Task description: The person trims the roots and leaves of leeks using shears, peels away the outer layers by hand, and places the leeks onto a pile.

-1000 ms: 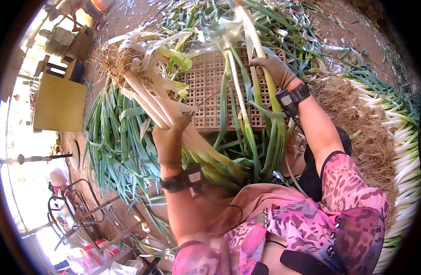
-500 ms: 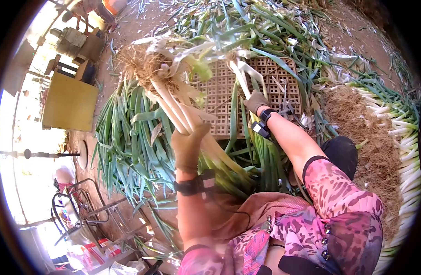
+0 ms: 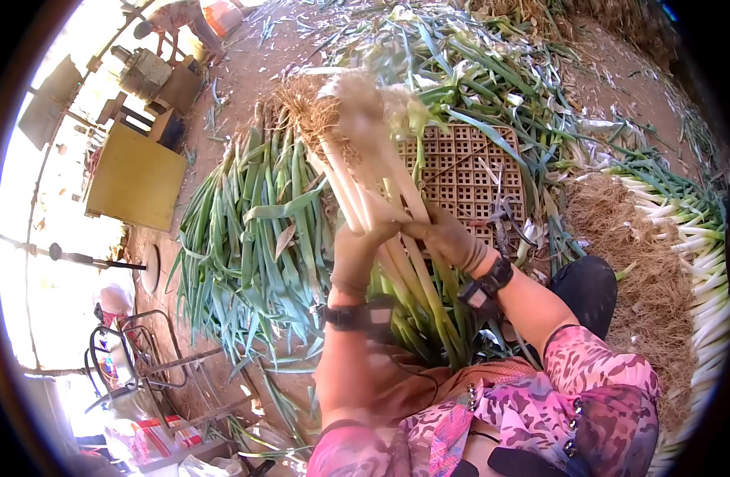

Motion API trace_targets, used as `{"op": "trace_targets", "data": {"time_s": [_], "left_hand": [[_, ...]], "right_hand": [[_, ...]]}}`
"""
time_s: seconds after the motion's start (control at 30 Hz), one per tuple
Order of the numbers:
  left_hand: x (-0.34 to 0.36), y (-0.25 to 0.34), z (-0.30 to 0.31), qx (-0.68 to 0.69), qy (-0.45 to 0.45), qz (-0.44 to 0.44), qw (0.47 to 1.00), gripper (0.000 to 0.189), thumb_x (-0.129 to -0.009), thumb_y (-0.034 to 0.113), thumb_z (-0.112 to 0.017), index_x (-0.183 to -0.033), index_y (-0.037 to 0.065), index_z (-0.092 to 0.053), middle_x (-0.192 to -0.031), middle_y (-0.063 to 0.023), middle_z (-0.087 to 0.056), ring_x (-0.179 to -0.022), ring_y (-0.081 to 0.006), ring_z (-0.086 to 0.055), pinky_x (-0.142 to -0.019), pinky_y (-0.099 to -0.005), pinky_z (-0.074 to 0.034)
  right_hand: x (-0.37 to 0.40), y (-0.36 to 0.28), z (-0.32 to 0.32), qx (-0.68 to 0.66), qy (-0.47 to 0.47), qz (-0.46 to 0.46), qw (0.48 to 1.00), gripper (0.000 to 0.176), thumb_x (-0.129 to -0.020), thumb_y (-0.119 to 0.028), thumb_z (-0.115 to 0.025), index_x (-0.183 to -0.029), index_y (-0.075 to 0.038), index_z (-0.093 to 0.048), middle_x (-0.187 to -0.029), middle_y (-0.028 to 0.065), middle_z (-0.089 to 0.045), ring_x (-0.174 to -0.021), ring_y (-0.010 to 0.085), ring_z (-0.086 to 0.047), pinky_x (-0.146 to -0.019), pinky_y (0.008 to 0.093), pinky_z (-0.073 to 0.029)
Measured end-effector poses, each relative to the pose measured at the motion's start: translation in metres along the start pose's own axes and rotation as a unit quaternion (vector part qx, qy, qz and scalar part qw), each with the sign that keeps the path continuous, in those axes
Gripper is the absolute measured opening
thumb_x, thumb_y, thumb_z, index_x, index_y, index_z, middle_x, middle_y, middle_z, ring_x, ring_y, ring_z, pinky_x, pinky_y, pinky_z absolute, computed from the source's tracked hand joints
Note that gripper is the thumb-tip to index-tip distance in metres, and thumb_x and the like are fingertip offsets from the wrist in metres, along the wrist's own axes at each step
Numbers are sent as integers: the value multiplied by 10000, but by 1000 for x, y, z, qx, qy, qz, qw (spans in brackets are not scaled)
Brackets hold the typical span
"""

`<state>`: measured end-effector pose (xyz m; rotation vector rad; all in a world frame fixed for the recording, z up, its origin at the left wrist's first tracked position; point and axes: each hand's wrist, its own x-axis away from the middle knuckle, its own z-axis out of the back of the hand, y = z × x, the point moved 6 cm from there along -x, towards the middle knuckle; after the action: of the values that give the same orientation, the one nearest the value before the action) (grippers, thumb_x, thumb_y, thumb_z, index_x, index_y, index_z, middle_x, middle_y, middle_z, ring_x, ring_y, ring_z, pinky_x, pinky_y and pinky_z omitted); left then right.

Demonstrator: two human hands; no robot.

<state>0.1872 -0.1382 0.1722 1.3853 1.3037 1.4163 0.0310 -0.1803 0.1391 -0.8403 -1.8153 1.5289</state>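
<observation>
My gloved left hand is wrapped round the white stalks of a bunch of green onions, whose brown roots point up and away from me. Against it, my gloved right hand is closed round more pale stalks on the right side of the bunch. The root ends are partly blurred, and the green leaves hang down toward my lap. Behind my hands lies a tan plastic lattice crate, partly covered by the stalks.
A pile of green onions lies on the left. Loose leaves cover the ground ahead. On the right is a long row of onions with matted roots. A yellow board, a metal frame and a bending person are farther left.
My right hand has moved left and down from over the crate, bringing its stalks against the bunch. My left hand has shifted right with its bunch. The view has shifted slightly.
</observation>
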Motion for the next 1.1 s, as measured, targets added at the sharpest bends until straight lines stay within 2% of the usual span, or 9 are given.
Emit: {"op": "trace_targets", "data": {"time_s": [0.13, 0.4, 0.43, 0.63, 0.77, 0.83, 0.93, 1.03, 1.1], "left_hand": [[4, 6, 1, 15, -45, -23, 999, 375, -853, 156, -707, -1189, 0, -651, -1044, -55, -687, -928, -155, -643, -825, -298, -518], [22, 10, -14, 8, -211, 0, 978, 487, -809, 93, -795, -1256, 28, -613, -1130, -39, -663, -1036, -154, -614, -902, -306, -503], [22, 5, -19, 7, -226, 4, 974, 490, -791, 69, -817, -1240, 31, -626, -1129, -38, -666, -1044, -148, -611, -906, -306, -500], [25, 26, -31, 67, -181, -45, 980, 462, -752, -4, -798, -1182, 35, -631, -1057, -26, -657, -986, -150, -616, -871, -306, -511], [28, 32, -23, 74, -203, -34, 976, 533, -748, 38, -732, -1257, 34, -577, -1123, -33, -638, -1039, -174, -605, -907, -324, -500], [27, 23, -16, 35, -203, -55, 977, 507, -755, 52, -705, -1247, 34, -581, -1112, -40, -638, -1028, -178, -605, -899, -327, -501], [33, 19, -12, 18, -203, -50, 978, 479, -758, 44, -699, -1223, 36, -586, -1102, -43, -639, -1024, -180, -605, -891, -328, -501], [33, 28, -12, -19, -204, -100, 974, 472, -750, 12, -697, -1207, 28, -584, -1052, -41, -650, -998, -178, -615, -868, -322, -507], [30, 28, -12, -78, -225, -135, 962, 483, -744, -8, -703, -1211, 21, -582, -1007, -41, -662, -959, -173, -631, -834, -318, -520]], "right_hand": [[-6, -38, -22, -204, -12, 60, 977, 441, -1071, -316, -501, -1379, -2, -533, -1270, 54, -607, -1101, 110, -569, -968, 267, -465], [-17, -77, -20, 125, -81, 238, 960, 528, -1089, -432, -415, -1430, -33, -480, -1290, 97, -585, -1201, 139, -526, -1034, 303, -436], [-9, -88, -26, 64, -76, 228, 969, 505, -1076, -407, -456, -1421, -39, -482, -1290, 105, -581, -1199, 148, -531, -1034, 297, -433], [7, -120, -44, 88, 71, 240, 964, 445, -1033, -315, -553, -1367, -24, -507, -1232, 133, -605, -1107, 196, -575, -977, 335, -463], [7, -137, -43, 232, 8, 334, 913, 356, -1035, -255, -530, -1301, -19, -545, -1142, 142, -628, -1023, 198, -594, -923, 341, -486], [4, -131, -36, 252, -61, 283, 923, 331, -1032, -239, -531, -1276, -18, -563, -1119, 144, -635, -998, 204, -601, -900, 339, -495], [1, -107, -11, 297, -184, -4, 937, 393, -992, -235, -613, -1314, -20, -545, -1162, 153, -641, -1048, 243, -629, -903, 342, -514], [10, -118, 21, 395, -45, 150, 905, 588, -915, -204, -724, -1421, -26, -483, -1273, 187, -622, -1154, 295, -624, -989, 364, -490], [20, -128, 16, 478, 115, 323, 809, 623, -828, -146, -784, -1382, -18, -526, -1303, 204, -609, -1191, 328, -610, -1023, 390, -490]]}}
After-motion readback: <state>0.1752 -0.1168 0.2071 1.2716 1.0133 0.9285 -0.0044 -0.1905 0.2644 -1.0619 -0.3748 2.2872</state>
